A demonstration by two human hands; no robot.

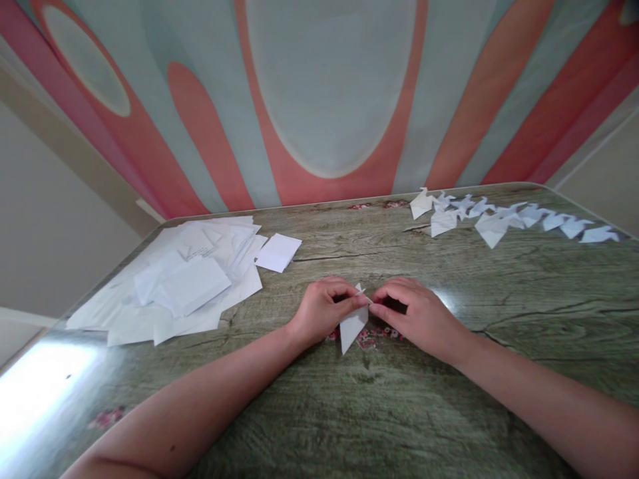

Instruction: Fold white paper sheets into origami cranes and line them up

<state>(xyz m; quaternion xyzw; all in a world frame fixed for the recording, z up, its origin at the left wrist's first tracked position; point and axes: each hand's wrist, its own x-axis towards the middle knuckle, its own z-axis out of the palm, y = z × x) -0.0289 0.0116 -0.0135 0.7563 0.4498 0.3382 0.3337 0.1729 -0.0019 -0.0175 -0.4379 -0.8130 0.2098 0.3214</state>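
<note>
Between my two hands, just above the middle of the table, is a small white folded paper crane (pixel 353 327), one pointed flap hanging down toward me. My left hand (pixel 327 307) pinches its upper part between thumb and forefinger. From the other side, my right hand (pixel 410 311) pinches a thin folded point of the same paper with thumb and fingertips. The fingertips of both hands almost meet there and cover part of the folds.
Loose white sheets (pixel 200 266) lie heaped at the left, with a small stack of square paper (pixel 279 252) beside them. Several finished paper cranes (pixel 492 226) stand along the back right of the wood-patterned table (pixel 344 426). A patterned curtain (pixel 329 86) hangs behind.
</note>
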